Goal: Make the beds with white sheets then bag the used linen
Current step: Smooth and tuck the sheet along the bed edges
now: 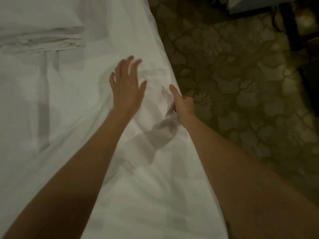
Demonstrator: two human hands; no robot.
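Dim indoor room, low warm light, soft blur overall. Carpet (241,83) across right half, olive-green with pale floral and leaf pattern, patchy brighter spots toward right. Dark furniture leg (290,26) upright at upper right, standing on carpet, dark crosspiece beside it. Bluish-grey edge of some furniture (250,8) along top right corner, detail too blurred to tell. Dark mass at far right edge (312,87), unclear. No walls or windows in view.

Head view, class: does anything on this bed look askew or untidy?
Yes. The white sheet is creased near the bed's right edge, bunched where the right hand grips it. The left hand lies open beside those wrinkles.
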